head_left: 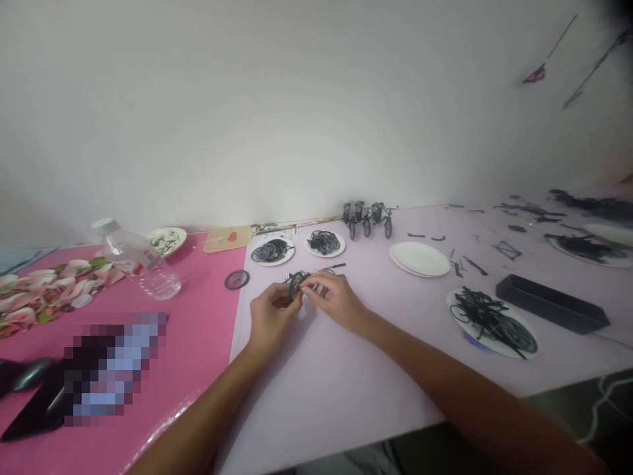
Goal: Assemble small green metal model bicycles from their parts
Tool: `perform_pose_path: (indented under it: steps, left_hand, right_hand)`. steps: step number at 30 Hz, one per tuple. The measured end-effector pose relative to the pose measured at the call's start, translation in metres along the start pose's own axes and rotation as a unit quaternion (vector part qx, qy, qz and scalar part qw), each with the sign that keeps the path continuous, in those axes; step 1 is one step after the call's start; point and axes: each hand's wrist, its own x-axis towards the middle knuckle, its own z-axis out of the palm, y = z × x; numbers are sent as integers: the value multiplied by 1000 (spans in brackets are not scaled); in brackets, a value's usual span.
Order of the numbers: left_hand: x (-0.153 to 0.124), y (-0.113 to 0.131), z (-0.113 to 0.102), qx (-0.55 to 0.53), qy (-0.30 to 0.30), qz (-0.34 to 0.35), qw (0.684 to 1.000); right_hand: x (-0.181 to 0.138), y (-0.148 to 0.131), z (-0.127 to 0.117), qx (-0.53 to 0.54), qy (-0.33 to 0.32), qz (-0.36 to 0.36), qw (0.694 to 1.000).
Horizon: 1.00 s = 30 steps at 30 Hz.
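Note:
Above the pale tabletop, my left hand (pixel 273 315) is closed around a small dark model bicycle (pixel 295 282), its spoked wheel facing my right side. The thumb and fingers of my right hand (pixel 341 302) pinch at the middle of that wheel; any small part between the fingertips is hidden. Just beyond my right hand lies a thin dark tool (pixel 337 266), partly covered by it. A loose spoked wheel (pixel 237 280) rests to the left, on the pink cloth. Behind my hands, a plate of wheels (pixel 273 251) stands beside a plate of thin black parts (pixel 324 243).
Finished-looking model bicycles (pixel 368 219) stand along the wall. Stacked white plates (pixel 419 258), a plate of black parts (pixel 492 322) and a black tray (pixel 551 303) are on the right. A water bottle (pixel 137 260) leans at left, near a blurred-out device (pixel 109 369).

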Motion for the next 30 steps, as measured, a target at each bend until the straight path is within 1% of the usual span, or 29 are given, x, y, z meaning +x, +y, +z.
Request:
perform_pose_path:
  steps: [8, 13, 17, 22, 30]
  left_hand:
    - [0, -2, 0, -4, -4, 9, 1000]
    - [0, 0, 1, 9, -1, 16, 1000]
    - [0, 2, 1, 5, -6, 16, 1000]
    - [-1, 4, 0, 21, -5, 22, 1000]
    - [-2, 7, 1, 49, -2, 30, 998]
  right_hand:
    - [-1, 5, 0, -13, 35, -39, 999]
    - [-1, 8, 0, -9, 50, -34, 998]
    - [-2, 10, 0, -8, 57, -43, 997]
    - [-2, 9, 1, -22, 63, -54, 996]
    - [-3, 6, 3, -29, 74, -50, 996]
